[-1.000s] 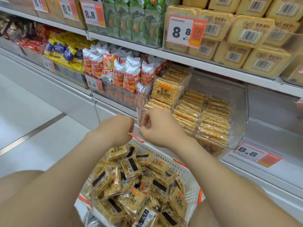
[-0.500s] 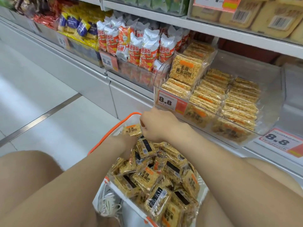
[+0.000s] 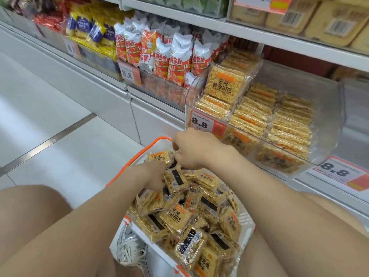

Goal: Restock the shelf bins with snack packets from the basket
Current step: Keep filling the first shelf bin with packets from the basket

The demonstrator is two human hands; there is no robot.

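right hand (image 3: 194, 149) grip curled by a packet (image 3: 159, 156) in the basket (image 3: 157, 138), hold unclear; left hand (image 3: 154, 175) grip hidden

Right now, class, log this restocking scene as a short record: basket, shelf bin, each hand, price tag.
basket: white, orange handle, piled with loose packets
shelf bin: clear, stacked packets in neat rows, space free at the back
left hand: down among the basket's packets, grip hidden
right hand: at the basket's far end, fingers curled at the far packet, seemingly pinching it
price tag: 8.8, on the bin front
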